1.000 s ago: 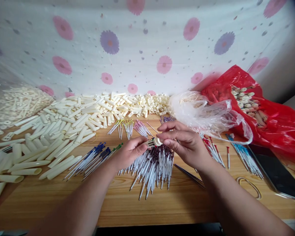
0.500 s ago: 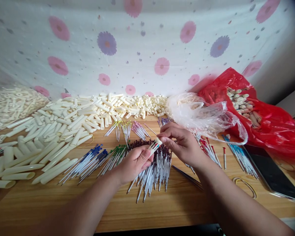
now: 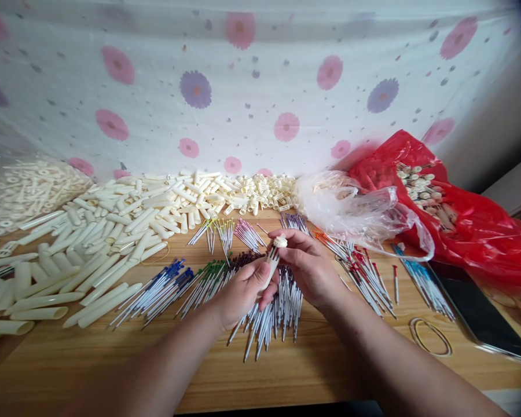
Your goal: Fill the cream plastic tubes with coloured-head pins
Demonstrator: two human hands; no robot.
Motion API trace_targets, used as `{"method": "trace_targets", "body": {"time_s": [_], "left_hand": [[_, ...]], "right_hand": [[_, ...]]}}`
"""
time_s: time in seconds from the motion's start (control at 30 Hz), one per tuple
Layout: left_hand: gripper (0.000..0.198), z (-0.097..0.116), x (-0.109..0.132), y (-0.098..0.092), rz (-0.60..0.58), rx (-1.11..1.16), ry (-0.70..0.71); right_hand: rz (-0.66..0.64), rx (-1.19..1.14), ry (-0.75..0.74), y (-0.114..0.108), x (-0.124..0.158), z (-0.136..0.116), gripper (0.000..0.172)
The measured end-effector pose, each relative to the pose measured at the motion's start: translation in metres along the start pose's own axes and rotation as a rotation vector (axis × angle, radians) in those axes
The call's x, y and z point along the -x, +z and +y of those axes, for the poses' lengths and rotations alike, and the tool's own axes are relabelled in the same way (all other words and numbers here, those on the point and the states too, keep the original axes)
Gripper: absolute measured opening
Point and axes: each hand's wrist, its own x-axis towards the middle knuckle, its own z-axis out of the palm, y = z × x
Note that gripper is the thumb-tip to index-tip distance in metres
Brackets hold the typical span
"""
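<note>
A cream multicolour pen (image 3: 271,270) with slots along its upper barrel stands tilted between my hands at the middle of the table. My left hand (image 3: 245,289) is closed round its lower barrel, thumb laid along the front. At the slotted upper end, just below the cap, my right hand (image 3: 311,267) has its thumb and fingers closed on the pen from the right. Beneath both hands lies a fanned pile of dark brown-topped refills (image 3: 282,315), partly hidden. Green-topped refills (image 3: 206,281) and blue-topped refills (image 3: 165,284) lie to the left, red-topped refills (image 3: 367,278) to the right.
Cream pen barrels (image 3: 108,243) spread over the left and back. Slotted parts (image 3: 264,191) lie behind, beside a clear plastic bag (image 3: 356,208). A red bag (image 3: 473,226) holds pen parts. A phone (image 3: 481,313) and rubber bands (image 3: 429,337) lie at right.
The pen has turned more upright, and a cap now shows on its top. My right hand has moved from above the pen's end to its side. The view has shifted slightly.
</note>
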Motion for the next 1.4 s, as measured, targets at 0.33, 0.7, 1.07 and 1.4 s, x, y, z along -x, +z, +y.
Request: {"method": "trace_targets", "body": {"time_s": [0.33,0.7,1.07,1.4], "left_hand": [[0.043,0.000,0.000,0.002,-0.005,0.169,-0.016],[0.041,0.001,0.002,-0.004,-0.093,0.347,-0.056],[0.041,0.002,0.001,-0.006,-0.090,0.335,-0.123],[0.047,0.015,0.003,-0.022,-0.175,-0.047,-0.207]], "right_hand": [[-0.098,0.205,-0.126,-0.004,0.000,0.005,0.044],[-0.047,0.767,-0.516,-0.018,-0.002,-0.013,0.029],[0.061,0.482,-0.327,-0.018,-0.005,-0.008,0.016],[-0.201,0.781,-0.293,-0.051,0.001,-0.067,0.015]]}}
